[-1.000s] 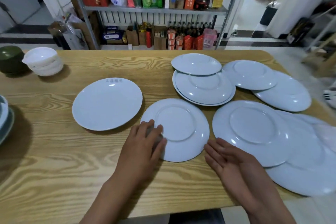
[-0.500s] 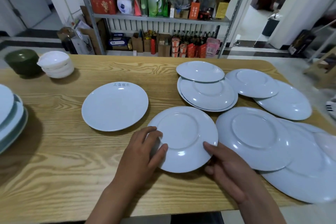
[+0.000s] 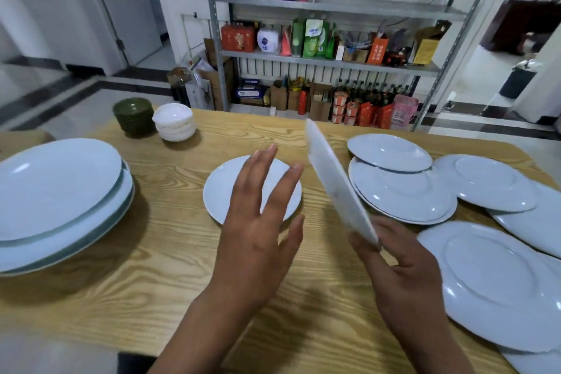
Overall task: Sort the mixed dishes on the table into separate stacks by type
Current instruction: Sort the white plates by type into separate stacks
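Holding tilted plate (image 3: 337, 182) on edge by its near rim in right hand (image 3: 403, 276), above table (image 3: 151, 267) centre; left hand (image 3: 258, 228) fingers spread, empty, nearer upright small plate (image 3: 224, 191) lying flat just leftward, toward far edge.

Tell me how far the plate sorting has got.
Done: green bowls, white bowls and large plates stand stacked. In hand: right hand holds a tilted plate; left hand hovers open. Left: loose plates overlapping at right.
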The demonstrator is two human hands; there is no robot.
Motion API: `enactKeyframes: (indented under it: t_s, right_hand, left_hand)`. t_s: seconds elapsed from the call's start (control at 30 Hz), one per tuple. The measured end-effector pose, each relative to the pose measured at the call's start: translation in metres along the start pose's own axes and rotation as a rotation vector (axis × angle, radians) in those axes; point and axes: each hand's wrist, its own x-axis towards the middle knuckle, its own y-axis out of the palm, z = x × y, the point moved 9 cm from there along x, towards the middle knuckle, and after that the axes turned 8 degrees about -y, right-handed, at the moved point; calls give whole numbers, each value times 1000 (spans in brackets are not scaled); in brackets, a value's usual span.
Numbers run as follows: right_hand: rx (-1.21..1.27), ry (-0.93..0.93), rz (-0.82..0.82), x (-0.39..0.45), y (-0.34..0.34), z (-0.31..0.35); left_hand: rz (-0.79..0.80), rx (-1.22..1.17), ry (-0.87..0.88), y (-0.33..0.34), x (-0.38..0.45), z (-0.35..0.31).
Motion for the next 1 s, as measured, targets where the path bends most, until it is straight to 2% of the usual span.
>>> enactKeyframes:
  t_s: [0.07, 0.13, 0.27, 0.33, 0.47, 0.6, 0.7, 0.83, 1.0]
  right_hand:
    - [-225, -305, 121, 7, 26, 15]
    - [-324, -509, 181, 8, 48, 20]
    - [-310, -634, 211, 13, 78, 17]
    - [-325, -650, 248, 15, 95, 9]
    - [-387, -484, 323, 13, 117, -32]
    - [-427, -127, 290, 11, 100, -77]
    - [-367, 79, 286, 10, 86, -105]
    - [-289, 215, 262, 8, 84, -122]
    - [-269, 270, 235, 6, 83, -129]
  left_hand:
    - [26, 103, 119, 0, 3, 0]
    - [73, 164, 149, 6, 0, 14]
    - [132, 147, 129, 17, -13, 53]
    - [113, 122, 97, 21, -19, 70]
    - [56, 43, -16, 37, -35, 101]
    - [76, -6, -153, 56, -51, 123]
    - [84, -7, -205, 57, -53, 131]
    - [106, -2, -241, 59, -53, 135]
    - [137, 43, -235, 62, -59, 136]
